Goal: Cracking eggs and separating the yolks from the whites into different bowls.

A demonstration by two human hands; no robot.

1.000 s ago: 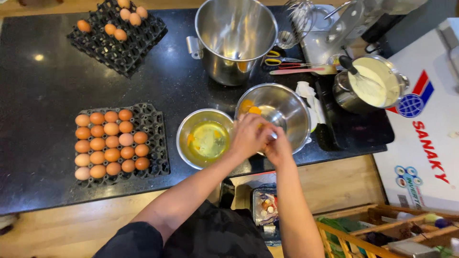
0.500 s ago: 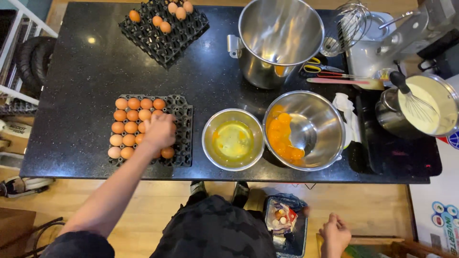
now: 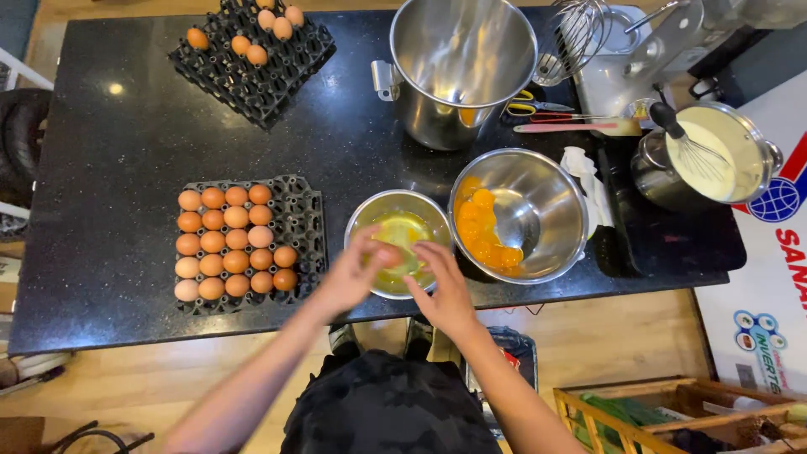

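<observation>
Both hands meet over the small steel bowl (image 3: 401,242), which sits at the front edge of the black countertop (image 3: 126,168), near its middle. The left hand (image 3: 353,273) and right hand (image 3: 441,286) close together on a brown egg (image 3: 388,255), fingertips pinching it from either side. The egg is held directly above this bowl so that its contents drop into the clear, yellowish liquid already there. Motion blur hides whether the shell is cracked.

Touching the small bowl on its right is a larger steel bowl (image 3: 521,214) with orange yolks (image 3: 483,227) pooled on its left wall; placed side by side, the two bowls keep separated parts within one short reach.

Left of the small bowl, near the front edge, a black egg tray (image 3: 303,210) carries brown eggs in its left columns. A second tray (image 3: 252,80) at the rear edge holds only a few eggs.

A tall steel mixing bowl (image 3: 458,67) stands at rear centre. A pot of pale batter (image 3: 714,155) with a whisk stands toward the right edge.

Off the countertop's right edge is a white panel (image 3: 773,277) with red lettering and a blue-and-red globe emblem. A small open package (image 3: 513,353) lies on the floor below the front edge.
</observation>
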